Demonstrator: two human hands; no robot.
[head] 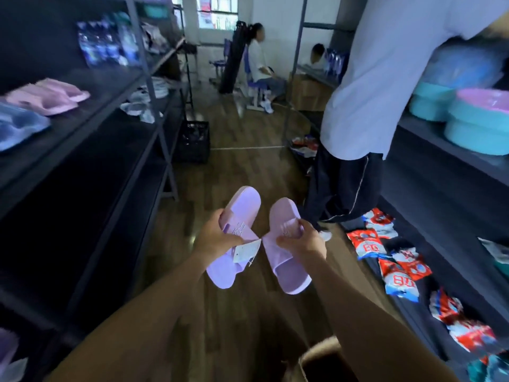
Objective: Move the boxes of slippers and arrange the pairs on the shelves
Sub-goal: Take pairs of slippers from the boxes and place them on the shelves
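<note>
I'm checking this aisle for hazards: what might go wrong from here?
Left hand grips the left slipper, right hand the right slipper, so the box by the feet may trip them. The standing person crowds the aisle; a bump seems possible. The dangling tag might snag.

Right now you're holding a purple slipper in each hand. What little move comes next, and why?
Probably swing both left to the dark shelf, beside the pink pair there. The left hand grips the tagged lilac slipper, the right hand the second slipper, both over the wooden floor, not yet shelved.
</note>
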